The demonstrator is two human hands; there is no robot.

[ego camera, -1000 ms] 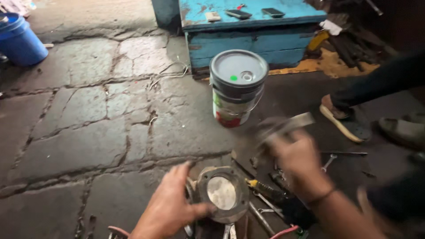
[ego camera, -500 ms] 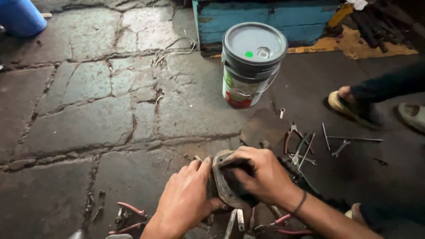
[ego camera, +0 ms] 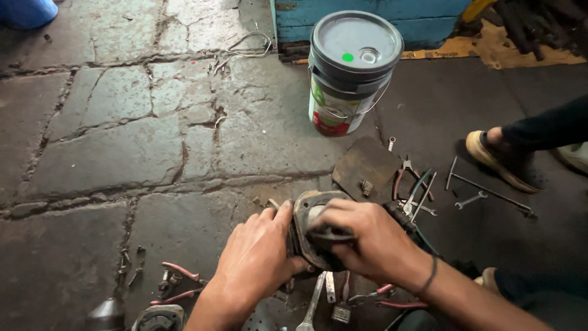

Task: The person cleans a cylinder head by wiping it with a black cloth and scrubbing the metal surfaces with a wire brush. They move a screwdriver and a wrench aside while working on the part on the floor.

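I am clamping a round metal flange [ego camera: 309, 211] between both hands: my left hand [ego camera: 257, 257] is bracing its outer edge while my right hand [ego camera: 361, 239] is closing over its face, steadying it above the wrench [ego camera: 312, 303]; pliers [ego camera: 407, 184] are lying beyond my grip.

grey-lidded bucket [ego camera: 349, 79], green dot; blue crate [ego camera: 367, 12]; red-handled pliers [ego camera: 177, 285].

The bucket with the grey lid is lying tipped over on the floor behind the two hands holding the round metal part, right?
Not quite. In the head view the bucket stands upright, lid on top. The left hand and right hand do hold the round metal part.
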